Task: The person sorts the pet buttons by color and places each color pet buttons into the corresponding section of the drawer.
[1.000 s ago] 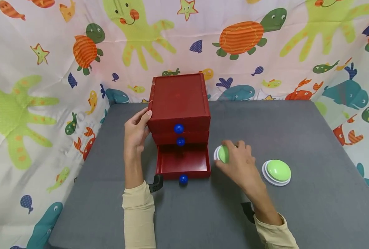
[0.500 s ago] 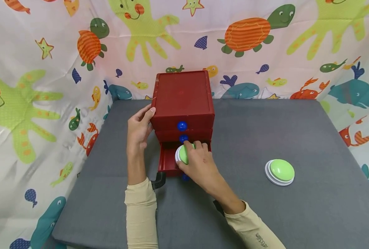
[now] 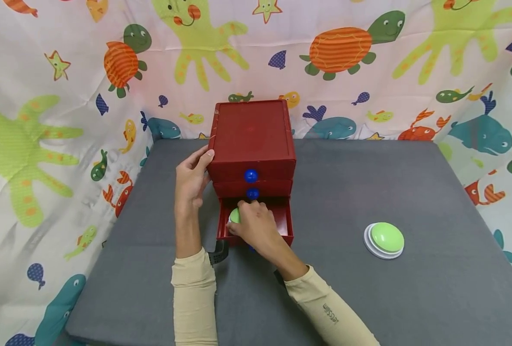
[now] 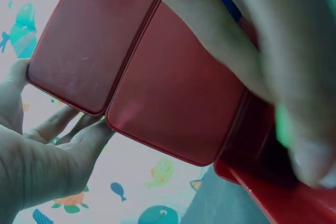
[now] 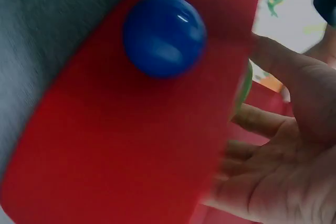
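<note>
A red drawer cabinet [image 3: 251,132] with blue knobs stands at the table's back middle, its bottom drawer [image 3: 284,216] pulled out. My left hand [image 3: 190,185] holds the cabinet's left side, thumb at the upper edge and fingers along the side in the left wrist view. Inside the open drawer, toward its left, my right hand [image 3: 256,223] grips a round push button [image 3: 235,216] with a green dome and white base. The hand covers most of it. In the right wrist view, the drawer front with its blue knob [image 5: 165,35] hides part of the fingers [image 5: 260,120].
A second green-and-white push button [image 3: 384,239] sits on the grey table [image 3: 338,192] to the right. The two upper drawers are closed. Behind the table hangs a cloth [image 3: 256,53] printed with sea animals.
My right hand has carried the push button leftward from the table beside the cabinet and lowered it into the open bottom drawer. The left hand stays at the cabinet's side.
</note>
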